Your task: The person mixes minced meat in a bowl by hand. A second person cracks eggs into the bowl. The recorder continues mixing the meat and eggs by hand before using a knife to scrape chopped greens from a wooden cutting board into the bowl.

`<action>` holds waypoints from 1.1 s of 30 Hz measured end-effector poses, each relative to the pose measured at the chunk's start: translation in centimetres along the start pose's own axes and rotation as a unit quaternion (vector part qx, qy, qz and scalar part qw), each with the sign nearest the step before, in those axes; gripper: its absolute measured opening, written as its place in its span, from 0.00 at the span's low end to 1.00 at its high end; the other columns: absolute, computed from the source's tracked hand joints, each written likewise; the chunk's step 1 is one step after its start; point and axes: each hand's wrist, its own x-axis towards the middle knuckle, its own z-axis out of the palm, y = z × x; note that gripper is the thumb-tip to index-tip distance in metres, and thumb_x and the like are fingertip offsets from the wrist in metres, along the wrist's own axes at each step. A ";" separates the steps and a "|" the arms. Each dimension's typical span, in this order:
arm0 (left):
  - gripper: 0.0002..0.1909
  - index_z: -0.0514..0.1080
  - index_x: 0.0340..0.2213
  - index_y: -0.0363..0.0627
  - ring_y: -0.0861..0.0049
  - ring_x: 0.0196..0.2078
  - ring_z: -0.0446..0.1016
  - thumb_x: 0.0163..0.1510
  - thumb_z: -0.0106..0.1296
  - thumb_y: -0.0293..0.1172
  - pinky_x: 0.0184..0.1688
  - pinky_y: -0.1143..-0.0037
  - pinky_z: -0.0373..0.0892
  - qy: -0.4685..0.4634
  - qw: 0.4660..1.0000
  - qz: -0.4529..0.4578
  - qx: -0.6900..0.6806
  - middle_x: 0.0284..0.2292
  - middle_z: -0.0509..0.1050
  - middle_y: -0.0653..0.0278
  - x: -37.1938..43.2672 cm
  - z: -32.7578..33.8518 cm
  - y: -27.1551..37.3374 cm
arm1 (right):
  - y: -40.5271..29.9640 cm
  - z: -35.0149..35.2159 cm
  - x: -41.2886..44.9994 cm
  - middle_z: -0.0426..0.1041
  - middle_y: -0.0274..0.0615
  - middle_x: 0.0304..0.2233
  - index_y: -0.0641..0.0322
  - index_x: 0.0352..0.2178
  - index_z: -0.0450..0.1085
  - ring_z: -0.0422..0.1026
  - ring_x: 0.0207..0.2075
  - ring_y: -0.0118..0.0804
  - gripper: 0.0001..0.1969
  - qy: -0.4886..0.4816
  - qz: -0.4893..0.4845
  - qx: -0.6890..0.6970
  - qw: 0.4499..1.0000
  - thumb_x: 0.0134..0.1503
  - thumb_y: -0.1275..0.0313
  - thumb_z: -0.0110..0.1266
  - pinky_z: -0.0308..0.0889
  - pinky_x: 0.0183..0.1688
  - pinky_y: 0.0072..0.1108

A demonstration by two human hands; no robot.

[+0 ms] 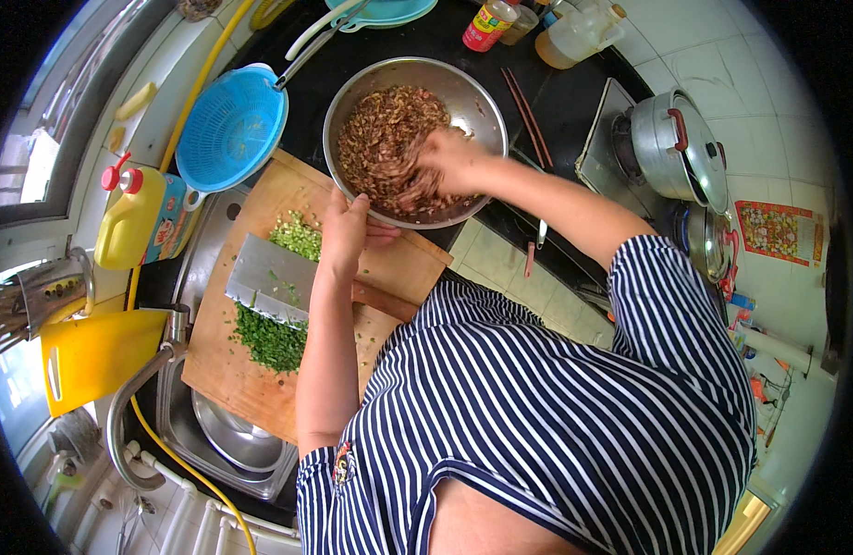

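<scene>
A stainless-steel bowl holds a brown minced mixture that looks like ground meat. My left hand grips the bowl's near rim, thumb on top. Inside the bowl, my right hand is in the mince, blurred by motion, so its fingers are unclear. Under my left forearm, a cleaver with a wooden handle lies on the wooden cutting board. Pale green chopped stalks sit on one side of its blade, and dark green chopped leaves on the other.
A blue colander and a yellow oil jug stand at left. The board overhangs a sink with a faucet. Chopsticks lie right of the bowl, near a stove with a lidded pot. Bottles stand behind.
</scene>
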 end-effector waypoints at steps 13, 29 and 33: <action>0.22 0.52 0.60 0.43 0.60 0.27 0.80 0.66 0.36 0.28 0.29 0.67 0.80 0.022 1.000 -0.008 0.007 0.35 0.77 0.45 -0.6 0.9 0.1 | -0.8 -1.3 3.3 0.53 0.49 0.65 0.47 0.54 0.68 0.58 0.63 0.55 0.30 0.140 0.119 -0.032 0.982 0.47 0.73 0.59 0.61 0.61 0.44; 0.26 0.46 0.63 0.44 0.60 0.27 0.81 0.66 0.33 0.27 0.29 0.68 0.80 -0.008 0.999 -0.019 0.029 0.37 0.77 0.45 -0.1 0.6 -0.5 | -2.0 2.8 1.1 0.53 0.47 0.65 0.44 0.51 0.70 0.54 0.65 0.55 0.24 0.053 -0.221 0.055 0.972 0.51 0.64 0.59 0.63 0.60 0.46; 0.25 0.47 0.62 0.43 0.61 0.26 0.80 0.66 0.34 0.27 0.27 0.69 0.80 0.012 1.000 -0.019 0.018 0.36 0.77 0.44 -0.6 1.2 -0.3 | 3.3 -1.2 1.5 0.62 0.48 0.58 0.43 0.52 0.72 0.60 0.61 0.47 0.26 0.033 -0.010 -0.139 0.990 0.48 0.68 0.59 0.63 0.58 0.45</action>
